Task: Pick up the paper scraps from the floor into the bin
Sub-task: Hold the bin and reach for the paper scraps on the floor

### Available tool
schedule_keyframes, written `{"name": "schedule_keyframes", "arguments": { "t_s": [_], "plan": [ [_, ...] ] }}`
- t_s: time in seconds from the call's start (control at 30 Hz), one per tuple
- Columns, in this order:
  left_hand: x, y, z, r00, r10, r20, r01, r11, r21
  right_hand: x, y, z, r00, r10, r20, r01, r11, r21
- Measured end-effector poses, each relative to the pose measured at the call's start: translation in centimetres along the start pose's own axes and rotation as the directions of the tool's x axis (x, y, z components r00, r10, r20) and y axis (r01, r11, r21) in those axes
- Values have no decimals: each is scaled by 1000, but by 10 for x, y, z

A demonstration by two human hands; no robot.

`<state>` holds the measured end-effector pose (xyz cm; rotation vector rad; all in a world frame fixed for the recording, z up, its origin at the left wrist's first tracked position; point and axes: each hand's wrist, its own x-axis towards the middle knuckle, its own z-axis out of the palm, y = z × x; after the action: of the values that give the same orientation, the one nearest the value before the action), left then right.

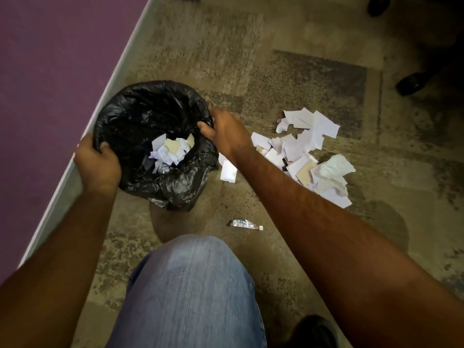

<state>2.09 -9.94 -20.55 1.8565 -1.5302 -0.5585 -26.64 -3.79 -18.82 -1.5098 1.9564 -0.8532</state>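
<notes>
A bin lined with a black plastic bag (140, 114) stands on the carpet by the wall. Several white and beige paper scraps (168, 153) lie inside it. My left hand (98, 164) grips the bin's near-left rim. My right hand (223, 129) grips the right rim, thumb inside the bag. A pile of white paper scraps (306, 151) lies on the floor just right of the bin, partly hidden by my right forearm. One white piece (228, 172) lies next to the bin's base.
A small silver foil wrapper (244, 224) lies on the carpet in front of my knee (190, 285). A purple wall with a white skirting board (110, 79) runs along the left. Dark chair casters (411, 82) stand at the far right.
</notes>
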Motion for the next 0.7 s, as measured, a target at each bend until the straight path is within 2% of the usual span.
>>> {"name": "schedule_keyframes", "arguments": {
  "t_s": [0.17,0.37,0.53,0.63,0.7],
  "plan": [
    [-6,15,0,999,-28,28,30,998,-61,-4,9,-4,997,81,-4,-80,996,48],
    [-13,33,8,999,-24,46,26,999,-31,-1,17,-23,989,144,-31,-141,986,89],
    [-17,38,16,999,0,34,0,1000,0,-2,29,-34,993,114,31,-117,984,134],
    [-20,31,17,1000,12,0,-12,999,33,-18,49,-43,974,223,-49,-200,935,293],
    [-21,26,17,1000,29,-7,-29,999,35,-34,81,-49,937,336,-91,-301,913,276]
  ]
}}
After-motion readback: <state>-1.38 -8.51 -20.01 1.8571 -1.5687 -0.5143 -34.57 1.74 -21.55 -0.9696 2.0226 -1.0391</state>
